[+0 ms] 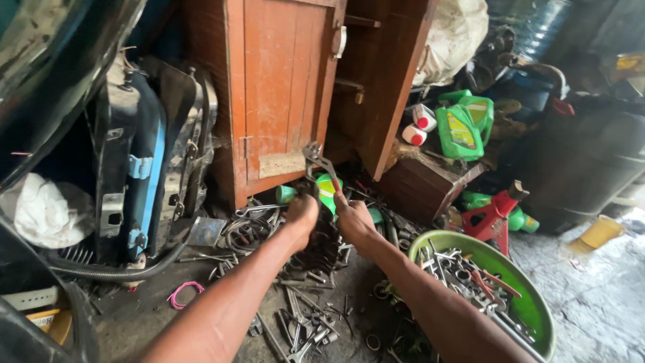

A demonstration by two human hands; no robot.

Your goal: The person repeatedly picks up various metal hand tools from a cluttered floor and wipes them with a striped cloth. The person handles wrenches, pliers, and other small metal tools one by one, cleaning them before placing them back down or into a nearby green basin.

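Both my arms reach forward over a heap of metal tools on the ground. My right hand grips the red handle of a pair of adjustable pliers, whose metal jaws point up in front of an orange wooden cabinet door. My left hand is closed right beside it, over dark metal parts at the foot of the cabinet; what it holds is hidden. A green bottle lies just behind the hands.
A green basin full of wrenches and sockets sits at lower right. A red jack stand, green oil jugs and a wooden box stand behind it. Radiator-like panels lean at left, with a pink wire loop on the ground.
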